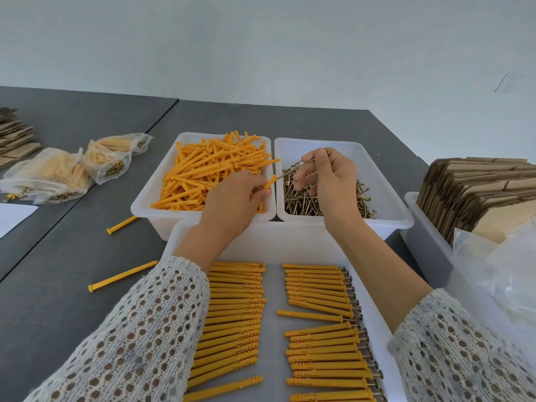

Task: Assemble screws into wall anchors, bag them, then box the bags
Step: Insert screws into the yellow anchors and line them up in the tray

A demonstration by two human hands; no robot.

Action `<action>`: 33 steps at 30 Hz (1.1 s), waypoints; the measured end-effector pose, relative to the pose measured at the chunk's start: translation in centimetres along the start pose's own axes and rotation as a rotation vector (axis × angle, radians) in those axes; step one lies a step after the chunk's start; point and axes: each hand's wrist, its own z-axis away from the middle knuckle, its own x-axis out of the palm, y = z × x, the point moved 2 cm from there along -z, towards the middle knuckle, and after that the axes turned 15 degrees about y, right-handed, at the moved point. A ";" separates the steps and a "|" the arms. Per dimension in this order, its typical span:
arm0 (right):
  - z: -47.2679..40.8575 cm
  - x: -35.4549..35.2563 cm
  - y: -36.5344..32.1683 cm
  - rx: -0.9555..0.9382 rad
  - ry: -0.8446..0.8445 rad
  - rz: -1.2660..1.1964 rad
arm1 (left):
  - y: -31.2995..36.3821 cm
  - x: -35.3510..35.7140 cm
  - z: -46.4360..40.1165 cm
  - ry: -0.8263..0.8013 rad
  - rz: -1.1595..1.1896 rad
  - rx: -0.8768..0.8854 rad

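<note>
Pinching the screw (pixel 290 172) in your right hand (pixel 330 181) and the anchor (pixel 269 181) in your left hand (pixel 235 198), you could miss the hole and drop it.

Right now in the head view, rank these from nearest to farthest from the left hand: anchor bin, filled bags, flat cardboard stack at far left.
1. Anchor bin: directly under the left hand.
2. Filled bags: left, across the table seam.
3. Flat cardboard stack: far left edge.

A grey counter (pixel 72 256) stood against a pale wall (pixel 261 47). A white sheet of paper (pixel 13 217) lay at its left edge. A wall socket (pixel 508 82) showed faintly at upper right.
</note>
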 end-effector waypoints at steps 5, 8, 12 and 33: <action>0.4 0.4 -0.1 -0.046 -0.099 0.067 | 0.2 -0.1 -0.1 -0.012 -0.006 0.018; 1.1 0.9 0.0 -0.099 -0.197 0.159 | 0.4 -0.1 0.0 -0.002 0.003 0.060; 1.8 1.4 0.4 -0.118 -0.320 0.293 | 0.4 -0.3 0.0 0.024 0.061 0.055; 2.3 1.3 -1.6 0.257 -0.606 0.027 | -0.9 -0.7 -1.2 0.227 0.786 -0.594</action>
